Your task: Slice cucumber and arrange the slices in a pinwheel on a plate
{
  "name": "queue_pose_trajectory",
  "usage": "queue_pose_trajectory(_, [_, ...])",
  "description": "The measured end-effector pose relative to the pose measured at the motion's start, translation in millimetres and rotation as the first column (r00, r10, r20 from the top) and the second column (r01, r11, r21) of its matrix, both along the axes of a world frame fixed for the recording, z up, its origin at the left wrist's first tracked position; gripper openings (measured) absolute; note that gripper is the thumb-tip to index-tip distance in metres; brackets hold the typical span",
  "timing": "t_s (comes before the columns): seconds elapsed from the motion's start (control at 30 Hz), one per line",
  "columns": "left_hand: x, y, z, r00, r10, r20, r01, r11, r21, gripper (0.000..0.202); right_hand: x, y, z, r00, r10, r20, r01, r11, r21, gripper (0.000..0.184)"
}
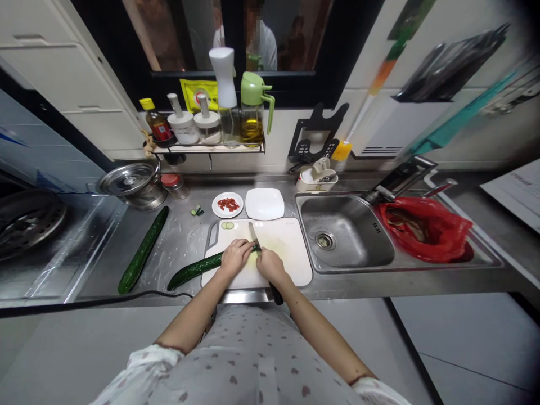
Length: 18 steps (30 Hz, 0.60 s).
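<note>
My left hand [235, 257] is closed over the right end of a long cucumber [194, 271], pressing it onto the white cutting board [295, 247]. The cucumber's other end reaches past the board's left side onto the counter. My right hand [270, 264] grips a knife [276, 292] whose black handle sticks out below my fist. Its blade points away from me, beside the cucumber's cut end and close to my left fingers. A few pale cucumber slices [227, 225] lie at the board's upper left.
A second cucumber [143, 250] lies at left. Behind the board are a plate of chopped red pieces [228, 215] and a white square plate [265, 203]. The sink [350, 230] is at right, with a red bag [426, 230]. Seasonings stand on a shelf [211, 149].
</note>
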<state>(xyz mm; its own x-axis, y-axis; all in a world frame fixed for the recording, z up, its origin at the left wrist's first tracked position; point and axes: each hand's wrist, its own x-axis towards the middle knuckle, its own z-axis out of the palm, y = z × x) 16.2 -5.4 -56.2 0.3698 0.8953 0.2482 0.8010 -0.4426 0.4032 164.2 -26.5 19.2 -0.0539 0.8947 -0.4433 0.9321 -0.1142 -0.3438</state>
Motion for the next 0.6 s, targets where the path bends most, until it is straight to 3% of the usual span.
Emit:
queue_pose_trajectory(0.2, [-1,0,0.3,1.0,-0.01,-0.004,0.01,1.0,0.02,0.028,-4,9,-3.5,1.0,-0.002,-0.024,0.003,1.0,0.025,0.037])
queue_pose_trajectory(0.6, [-1,0,-1.5,1.0,-0.01,0.004,0.01,0.999,0.032,0.027,2,-6,-4.2,1.0,0.0,0.006,0.0,1.0,-0.012,0.035])
